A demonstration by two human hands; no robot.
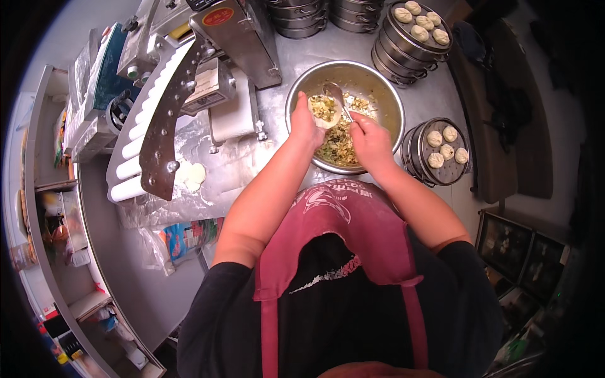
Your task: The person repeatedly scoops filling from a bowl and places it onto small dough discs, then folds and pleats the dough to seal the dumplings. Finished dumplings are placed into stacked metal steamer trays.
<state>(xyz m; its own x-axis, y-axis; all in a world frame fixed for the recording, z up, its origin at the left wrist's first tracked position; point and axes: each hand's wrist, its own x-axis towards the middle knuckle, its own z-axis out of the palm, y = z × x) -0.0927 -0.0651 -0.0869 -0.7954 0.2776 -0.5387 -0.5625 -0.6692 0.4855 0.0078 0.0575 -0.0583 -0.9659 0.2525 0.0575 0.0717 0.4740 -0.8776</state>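
Observation:
Over a wide stainless steel bowl (401,120), my left hand (306,120) cups a round dough wrapper (328,124). Chopped vegetable filling (323,107) lies on the wrapper. My right hand (371,139) grips the handle of a metal spoon (334,90), whose head is at the far edge of the wrapper, close to the filling. More of the chopped filling (338,150) covers much of the bowl's bottom. My left hand and the wrapper hide part of the bowl's left inside.
Left of the bowl stands a dough machine with white rollers (133,147). Several loose wrappers (194,176) lie on the floured steel table (227,182). Filled buns sit on a tall steamer stack (399,52) and a low steamer (416,160) to the right. More steamers (298,21) stand behind.

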